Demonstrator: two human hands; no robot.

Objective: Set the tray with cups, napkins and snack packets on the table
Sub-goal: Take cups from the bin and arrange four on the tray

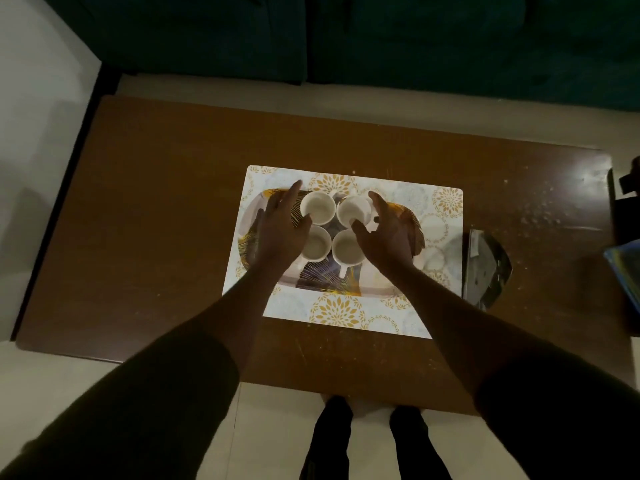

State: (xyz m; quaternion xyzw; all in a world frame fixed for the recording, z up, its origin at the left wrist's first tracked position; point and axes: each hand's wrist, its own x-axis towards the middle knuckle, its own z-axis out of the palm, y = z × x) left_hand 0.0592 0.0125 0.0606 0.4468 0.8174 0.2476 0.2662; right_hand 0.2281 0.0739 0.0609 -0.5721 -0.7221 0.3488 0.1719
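A patterned tray rests on a white and gold floral placemat in the middle of the brown table. Several white cups stand close together on the tray, such as the far left cup and the near right cup. My left hand hovers over the tray's left side with fingers spread, beside the left cups. My right hand hovers over the right side, fingers apart, partly covering the right cups. Neither hand holds anything.
A shiny silver packet lies on the table right of the placemat. A blue packet and a dark object sit at the table's right edge. A dark green sofa runs behind the table. My feet stand at the near edge.
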